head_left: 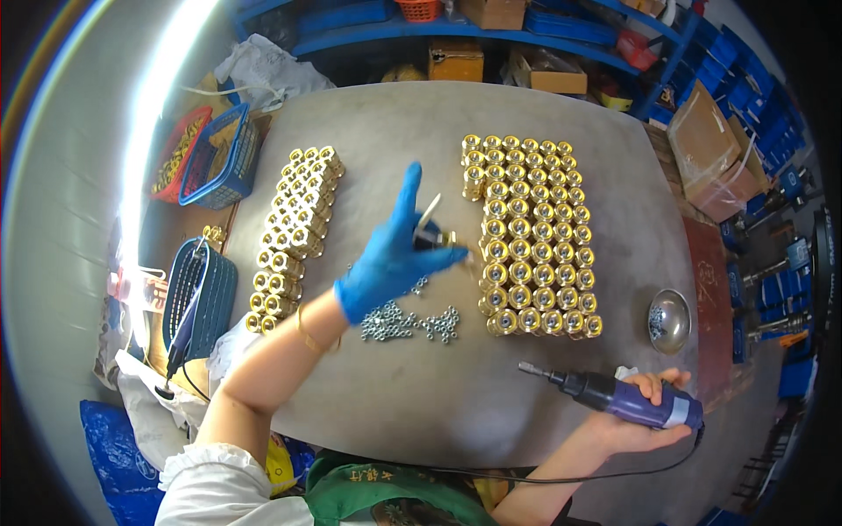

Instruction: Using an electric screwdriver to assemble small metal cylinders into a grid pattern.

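My left hand (386,260), in a blue glove, is above the middle of the table, with its index finger stretched away from me. A small brass part (449,238) with a dark side is held among its fingers, partly hidden, and a thin pale piece (430,210) sticks up beside it. At the front right, my bare right hand (660,394) is wrapped round a purple electric screwdriver (614,396), its tip pointing left. A scattered heap of small silvery nuts (390,322) lies below my left hand. Brass fittings (520,226) stand upright in tight rows to its right.
Another block of brass fittings (298,206) stands at the left on the grey table (403,394). A metal bowl (669,321) with small parts sits near the right edge. Plastic baskets (200,298) line the left side. The screwdriver's black cord (579,478) runs along the front.
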The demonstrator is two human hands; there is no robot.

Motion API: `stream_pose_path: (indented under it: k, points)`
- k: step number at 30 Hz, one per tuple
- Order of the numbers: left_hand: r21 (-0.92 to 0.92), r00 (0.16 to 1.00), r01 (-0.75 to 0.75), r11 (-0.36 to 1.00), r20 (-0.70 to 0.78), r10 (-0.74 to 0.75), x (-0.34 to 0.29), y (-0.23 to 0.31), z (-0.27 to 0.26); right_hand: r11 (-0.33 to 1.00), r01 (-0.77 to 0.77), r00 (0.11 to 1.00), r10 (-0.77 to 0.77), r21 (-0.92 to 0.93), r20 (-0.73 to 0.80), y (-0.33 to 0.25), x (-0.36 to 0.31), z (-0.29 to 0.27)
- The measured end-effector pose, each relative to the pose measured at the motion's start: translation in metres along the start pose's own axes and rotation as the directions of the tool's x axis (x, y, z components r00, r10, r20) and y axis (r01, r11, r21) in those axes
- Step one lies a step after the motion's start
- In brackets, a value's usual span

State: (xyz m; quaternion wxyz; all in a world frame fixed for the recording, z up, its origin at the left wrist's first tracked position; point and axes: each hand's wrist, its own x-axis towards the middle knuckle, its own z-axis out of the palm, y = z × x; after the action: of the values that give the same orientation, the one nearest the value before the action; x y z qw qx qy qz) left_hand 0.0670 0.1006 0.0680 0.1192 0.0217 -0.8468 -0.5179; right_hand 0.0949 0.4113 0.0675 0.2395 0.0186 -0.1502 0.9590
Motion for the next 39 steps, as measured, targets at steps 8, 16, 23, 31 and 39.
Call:
stream_pose_path:
  k: [8, 16, 23, 31, 39]
  points:
    - [0.258, 0.980, -0.196, 0.946, 0.083, 0.181, 0.101, -0.043, 0.032, 0.990, -0.042, 0.997, 0.034, -0.134, -0.064, -0.006, -0.004, -0.015]
    - [0.365, 0.914, -0.390, 0.845, 0.265, 0.307, 0.121, -0.058, 0.023, 0.990, -0.103, 0.993, 0.096, -0.093, -0.073, -0.003, -0.003, -0.022]
    - [-0.143, 0.944, 0.290, 0.946, 0.205, -0.259, 0.078, -0.034, -0.003, 0.989, -0.118, 0.990, 0.109, -0.088, -0.094, -0.003, -0.011, -0.016]
    - [0.357, 0.971, 0.056, 0.933, 0.199, -0.135, 0.007, -0.077, -0.009, 0.979, -0.177, 0.982, 0.169, -0.101, -0.086, 0.008, -0.022, -0.006]
    - [-0.530, 0.914, 0.371, 0.762, 0.356, -0.197, -0.048, -0.029, 0.014, 0.994, -0.108, 0.985, 0.105, -0.019, -0.136, 0.010, -0.025, 0.001]
